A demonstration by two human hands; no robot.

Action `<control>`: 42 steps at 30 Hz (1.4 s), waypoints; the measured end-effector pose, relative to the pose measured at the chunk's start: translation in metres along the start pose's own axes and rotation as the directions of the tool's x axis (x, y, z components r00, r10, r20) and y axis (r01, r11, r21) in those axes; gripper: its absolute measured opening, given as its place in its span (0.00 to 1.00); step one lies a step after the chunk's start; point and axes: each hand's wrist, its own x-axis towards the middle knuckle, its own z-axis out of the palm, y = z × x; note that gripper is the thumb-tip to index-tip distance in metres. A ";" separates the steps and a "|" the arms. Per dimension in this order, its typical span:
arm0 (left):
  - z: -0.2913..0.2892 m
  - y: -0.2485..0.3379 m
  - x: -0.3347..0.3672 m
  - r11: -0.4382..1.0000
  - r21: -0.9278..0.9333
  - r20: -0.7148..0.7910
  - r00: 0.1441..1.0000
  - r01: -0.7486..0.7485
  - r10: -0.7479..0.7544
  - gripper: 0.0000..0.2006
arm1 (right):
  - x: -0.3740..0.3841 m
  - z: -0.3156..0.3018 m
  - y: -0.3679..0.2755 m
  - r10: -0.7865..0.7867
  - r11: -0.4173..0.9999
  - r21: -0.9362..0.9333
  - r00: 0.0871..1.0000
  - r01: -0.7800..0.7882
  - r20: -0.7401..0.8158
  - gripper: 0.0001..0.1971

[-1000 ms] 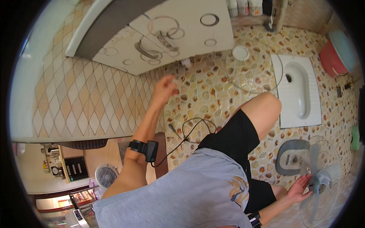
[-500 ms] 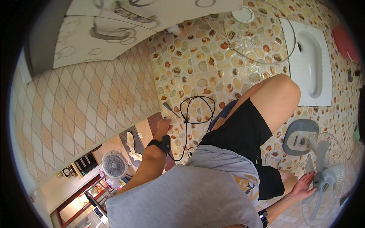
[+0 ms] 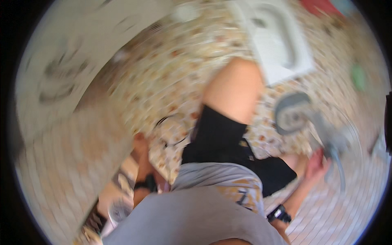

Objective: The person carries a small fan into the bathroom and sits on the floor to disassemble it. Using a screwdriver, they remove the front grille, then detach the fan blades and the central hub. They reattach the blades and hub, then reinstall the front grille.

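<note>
A grey electric fan [image 3: 321, 127] lies on its side at the right, its oval base [image 3: 288, 107] toward the middle and its blades [image 3: 340, 173] toward the lower right. My right hand [image 3: 316, 164] is at the fan's hub beside the blades; its fingers look stretched and apart, though blurred. At the left, my left hand [image 3: 140, 143] hangs low near the patterned wall tiles; its fingers are too smeared to show whether they hold anything. Between that hand and my shorts, a black cable [image 3: 160, 121] loops on the floor.
A white squat toilet [image 3: 304, 63] is set into the pebble-patterned floor [image 3: 179, 73] ahead. Beyond it stands a red basin [image 3: 320, 5]. A pale cabinet [image 3: 47, 69] rises at the far left. A green object [image 3: 358, 77] lies at the right. Much is blurred by motion.
My view has swung, so the toilet, fan and cable appear further left and tilted. My right hand stays at the fan's hub. The picture has become blurred.
</note>
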 end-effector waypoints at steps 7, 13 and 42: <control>-0.078 0.386 -0.069 0.405 -0.546 -0.203 0.584 -0.734 0.786 0.13 | -0.017 0.036 0.037 -0.245 0.969 -0.060 0.967 0.241 -0.064 0.17; -0.126 0.585 -0.260 -0.273 -0.717 -0.296 -0.074 -0.641 0.952 0.12 | -0.019 0.068 0.041 -0.222 0.959 0.129 0.951 0.253 -0.215 0.29; -0.026 0.654 -0.549 0.264 -0.527 0.773 -0.326 -0.808 0.545 0.26 | 0.000 0.086 0.041 -0.333 0.894 0.142 0.841 0.426 -0.427 0.29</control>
